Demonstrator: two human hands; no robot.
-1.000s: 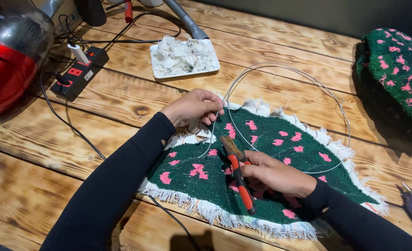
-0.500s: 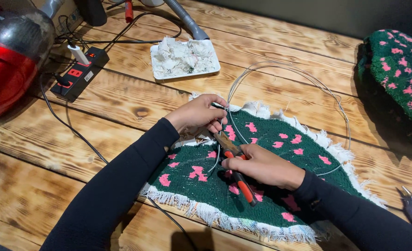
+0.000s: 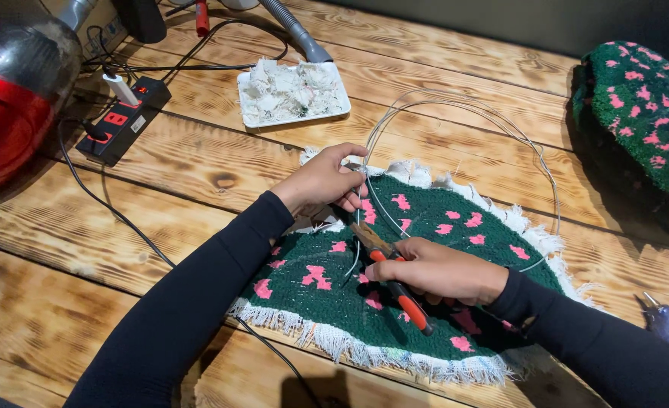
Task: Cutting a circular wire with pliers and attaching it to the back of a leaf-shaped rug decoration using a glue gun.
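You are bringing the pliers (image 3: 392, 276), gripped in your right hand (image 3: 444, 270), up to the wire (image 3: 455, 106) your left hand (image 3: 323, 181) is pinching.

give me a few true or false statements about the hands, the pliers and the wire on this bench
1. The right hand holds orange-handled pliers. True.
2. The left hand rests on the power strip. False: it pinches the wire loop at the edge of the green tufted piece.
3. The white tray is filled with pale scraps. True.
4. The wire is rolled into a tight ball. False: it forms a wide open loop.
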